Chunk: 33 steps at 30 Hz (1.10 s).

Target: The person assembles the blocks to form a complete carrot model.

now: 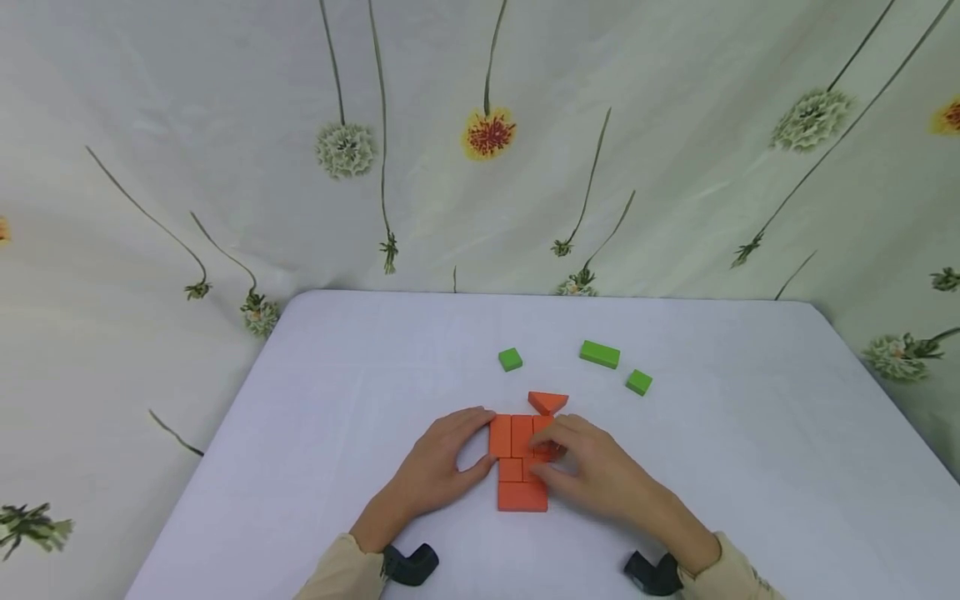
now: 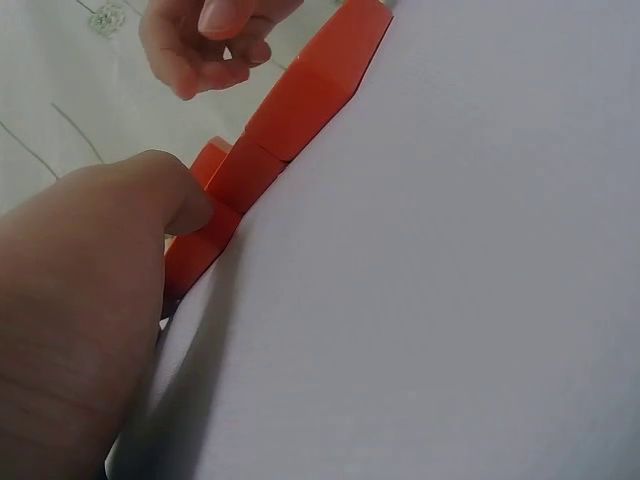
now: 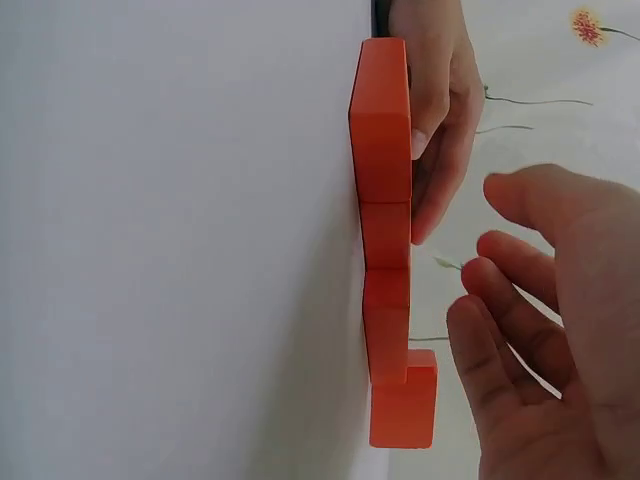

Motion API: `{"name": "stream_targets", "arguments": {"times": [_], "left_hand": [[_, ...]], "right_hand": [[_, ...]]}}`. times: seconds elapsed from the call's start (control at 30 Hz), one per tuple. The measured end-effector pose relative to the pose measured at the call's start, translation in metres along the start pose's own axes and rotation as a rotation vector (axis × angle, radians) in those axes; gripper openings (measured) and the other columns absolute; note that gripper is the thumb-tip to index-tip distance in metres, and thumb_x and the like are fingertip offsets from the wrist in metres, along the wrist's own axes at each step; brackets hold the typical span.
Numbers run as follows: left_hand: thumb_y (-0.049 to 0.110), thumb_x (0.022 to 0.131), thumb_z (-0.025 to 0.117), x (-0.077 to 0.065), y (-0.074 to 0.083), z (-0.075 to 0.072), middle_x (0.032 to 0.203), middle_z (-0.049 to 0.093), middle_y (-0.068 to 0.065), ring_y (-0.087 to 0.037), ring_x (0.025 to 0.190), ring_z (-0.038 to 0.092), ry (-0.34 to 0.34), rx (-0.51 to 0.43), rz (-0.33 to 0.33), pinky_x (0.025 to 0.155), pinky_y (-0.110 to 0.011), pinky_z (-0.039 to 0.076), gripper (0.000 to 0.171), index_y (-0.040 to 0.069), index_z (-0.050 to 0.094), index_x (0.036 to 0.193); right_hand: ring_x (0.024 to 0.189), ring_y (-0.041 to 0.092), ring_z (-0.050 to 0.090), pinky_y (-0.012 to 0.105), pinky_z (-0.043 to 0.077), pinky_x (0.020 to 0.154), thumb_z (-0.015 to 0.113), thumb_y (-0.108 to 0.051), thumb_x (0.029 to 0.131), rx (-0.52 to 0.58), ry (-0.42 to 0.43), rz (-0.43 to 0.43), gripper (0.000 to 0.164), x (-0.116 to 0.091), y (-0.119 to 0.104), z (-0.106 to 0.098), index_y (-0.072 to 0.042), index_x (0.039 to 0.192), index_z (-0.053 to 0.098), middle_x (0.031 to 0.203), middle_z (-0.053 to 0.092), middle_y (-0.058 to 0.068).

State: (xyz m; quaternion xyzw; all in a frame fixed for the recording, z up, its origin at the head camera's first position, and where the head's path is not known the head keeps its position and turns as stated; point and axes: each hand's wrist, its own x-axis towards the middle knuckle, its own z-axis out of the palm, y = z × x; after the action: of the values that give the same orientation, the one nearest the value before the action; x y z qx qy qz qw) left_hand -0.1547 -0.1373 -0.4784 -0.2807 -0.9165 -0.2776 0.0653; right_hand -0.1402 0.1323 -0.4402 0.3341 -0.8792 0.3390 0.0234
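Several orange-red toy blocks lie joined flat on the table: upright rectangles (image 1: 500, 436) at the far side, small blocks (image 1: 511, 470) in the middle, and a wide block (image 1: 522, 497) nearest me. Just beyond them lies an orange triangular block (image 1: 547, 402), partly behind the right hand's fingers. My left hand (image 1: 438, 462) touches the group's left side with thumb and fingertips; in the left wrist view the thumb (image 2: 185, 200) presses on a block's side. Over the group's right side hovers my right hand (image 1: 603, 468). The right wrist view shows its loosely bent fingers (image 3: 480, 350) holding nothing, apart from the blocks.
Beyond the group lie a small green block (image 1: 511, 359), a long green block (image 1: 600, 354) and another small green block (image 1: 639, 382). A white cloth covers the table (image 1: 360, 358). Behind hangs a flower-printed curtain (image 1: 262, 83). Black straps with dark mounts (image 1: 412, 567) sit at both wrists.
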Motion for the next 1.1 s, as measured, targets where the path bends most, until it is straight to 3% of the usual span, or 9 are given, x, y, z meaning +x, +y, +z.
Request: {"name": "stream_targets", "arguments": {"times": [0.13, 0.27, 0.4, 0.7, 1.1], "left_hand": [[0.029, 0.093, 0.076, 0.000, 0.000, -0.001, 0.144, 0.063, -0.003, -0.023, 0.137, 0.056, -0.007, -0.010, -0.005, 0.114, -0.047, 0.048, 0.055, 0.012, 0.060, 0.143], [0.032, 0.094, 0.075, -0.001, 0.001, -0.001, 0.146, 0.062, -0.003, -0.022, 0.139, 0.054, -0.033, -0.022, -0.028, 0.116, -0.046, 0.046, 0.056, 0.014, 0.059, 0.144], [0.033, 0.095, 0.074, -0.001, 0.003, -0.002, 0.147, 0.061, -0.002, -0.022, 0.140, 0.053, -0.045, -0.025, -0.047, 0.117, -0.045, 0.045, 0.056, 0.015, 0.058, 0.145], [0.032, 0.094, 0.075, -0.002, 0.003, -0.002, 0.146, 0.061, -0.002, -0.022, 0.139, 0.054, -0.036, -0.018, -0.051, 0.116, -0.045, 0.046, 0.056, 0.015, 0.058, 0.145], [0.029, 0.093, 0.076, -0.002, 0.004, -0.002, 0.144, 0.062, -0.003, -0.023, 0.138, 0.055, -0.015, -0.008, -0.034, 0.114, -0.046, 0.047, 0.055, 0.013, 0.059, 0.143]], "right_hand": [[0.105, 0.011, 0.060, 0.028, 0.059, 0.085, 0.080, -0.018, 0.091, -0.035, 0.105, 0.019, 0.035, 0.006, 0.005, -0.002, -0.017, 0.125, 0.069, 0.119, 0.068, -0.007], [0.121, 0.015, 0.055, 0.037, 0.057, 0.097, 0.076, -0.019, 0.094, -0.090, 0.147, 0.020, 0.041, 0.011, 0.012, -0.004, -0.017, 0.134, 0.067, 0.132, 0.065, -0.006], [0.128, 0.020, 0.052, 0.042, 0.055, 0.104, 0.075, -0.018, 0.095, -0.137, 0.172, 0.047, 0.042, 0.014, 0.018, -0.006, -0.017, 0.136, 0.067, 0.134, 0.064, -0.001], [0.122, 0.026, 0.057, 0.044, 0.058, 0.097, 0.080, -0.013, 0.091, -0.213, 0.180, 0.076, 0.041, 0.014, 0.033, -0.005, -0.015, 0.131, 0.071, 0.128, 0.068, 0.005], [0.102, 0.017, 0.061, 0.038, 0.060, 0.084, 0.084, -0.009, 0.085, -0.219, 0.259, 0.135, 0.029, 0.014, 0.038, -0.004, -0.016, 0.112, 0.076, 0.106, 0.071, -0.003]]}}
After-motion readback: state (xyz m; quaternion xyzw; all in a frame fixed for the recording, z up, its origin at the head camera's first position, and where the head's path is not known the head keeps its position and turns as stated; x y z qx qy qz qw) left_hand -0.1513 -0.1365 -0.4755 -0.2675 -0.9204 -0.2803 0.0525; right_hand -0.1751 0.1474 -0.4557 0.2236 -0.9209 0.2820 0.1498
